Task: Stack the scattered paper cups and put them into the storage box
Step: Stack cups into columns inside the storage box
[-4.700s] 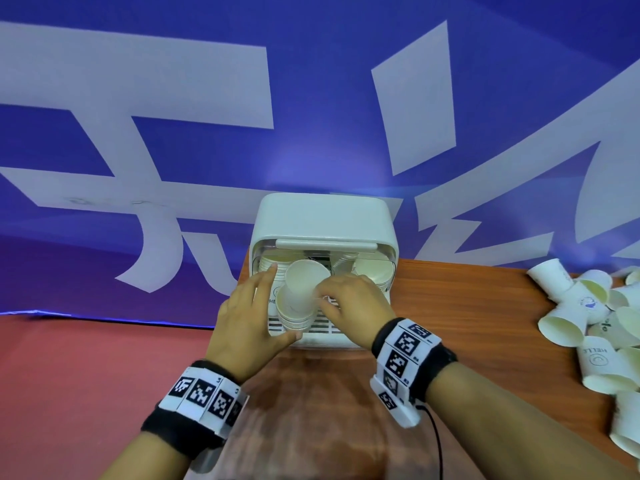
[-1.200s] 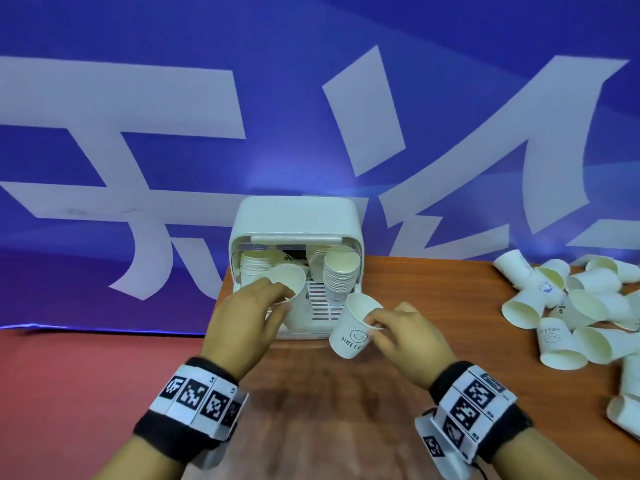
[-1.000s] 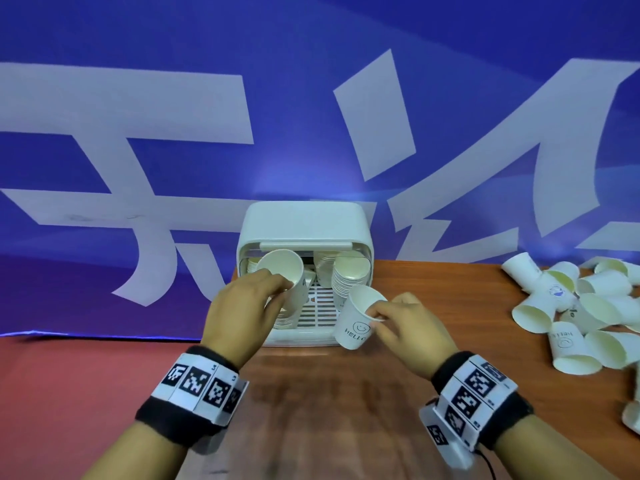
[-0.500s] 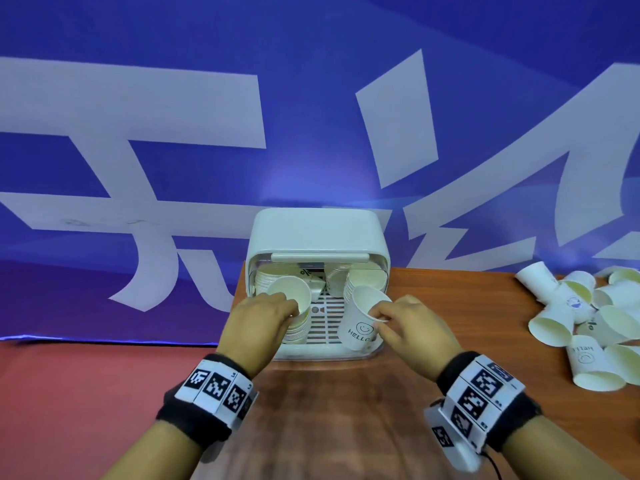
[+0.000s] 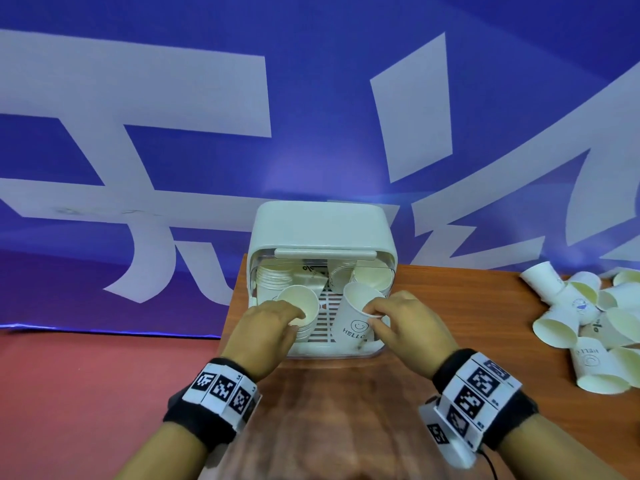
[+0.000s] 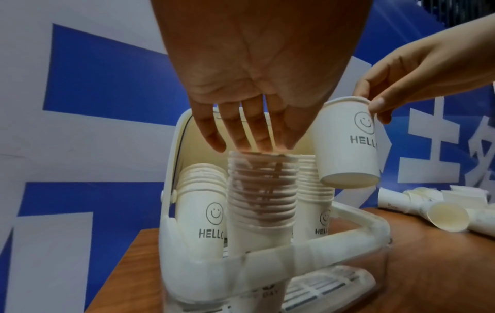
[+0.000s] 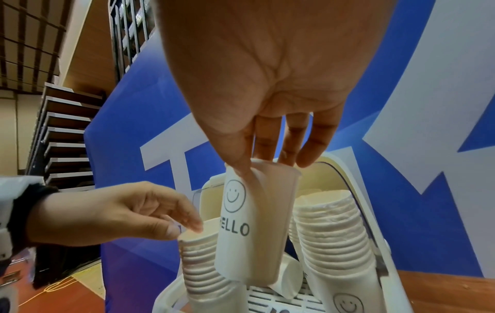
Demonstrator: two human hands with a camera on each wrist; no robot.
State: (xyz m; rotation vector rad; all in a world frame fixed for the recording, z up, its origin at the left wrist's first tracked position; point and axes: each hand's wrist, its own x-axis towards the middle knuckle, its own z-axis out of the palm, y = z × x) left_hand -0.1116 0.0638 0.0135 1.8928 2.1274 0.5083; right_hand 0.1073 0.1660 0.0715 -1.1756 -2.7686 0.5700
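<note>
A white storage box [image 5: 320, 226] stands open on the wooden table [image 5: 433, 306] just beyond both sets of fingertips, with stacks of cups already standing inside it. The left hand [image 5: 263, 336] has its fingertips [image 6: 257, 137] curled down onto the rim of a tall stack of cups [image 6: 261, 190] at the front of the box. Just beside it the right hand [image 5: 407, 327] pinches the rim of a single "HELLO" cup [image 5: 353, 317] hanging above the box floor, while loose cups [image 5: 588, 323] lie well off past the right wrist.
</note>
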